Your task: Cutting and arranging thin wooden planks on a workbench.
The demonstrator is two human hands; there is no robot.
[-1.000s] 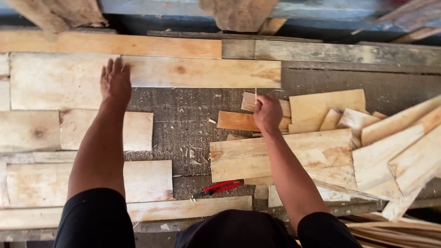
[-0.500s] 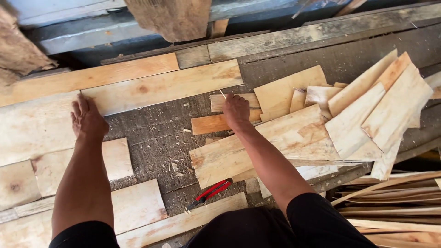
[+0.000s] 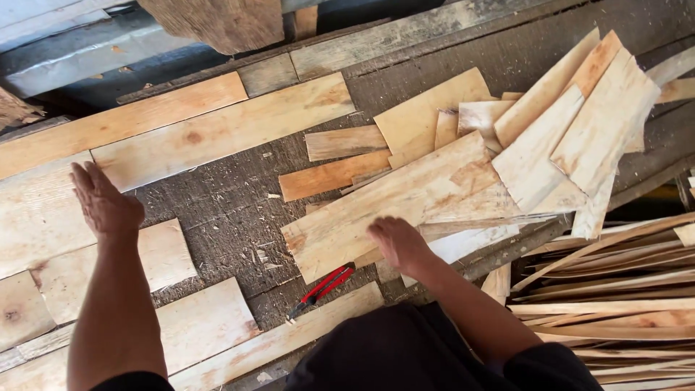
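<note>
Left hand (image 3: 103,202) flat, fingers spread, right hand (image 3: 397,242) palm down

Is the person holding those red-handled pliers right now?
No: the red-handled pliers lie untouched on the dark bench, while the right hand rests on a wood sheet.

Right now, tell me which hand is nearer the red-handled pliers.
Right. The right hand rests on a veneer sheet just beside the red-handled pliers; the left hand lies flat on boards far across.
</note>
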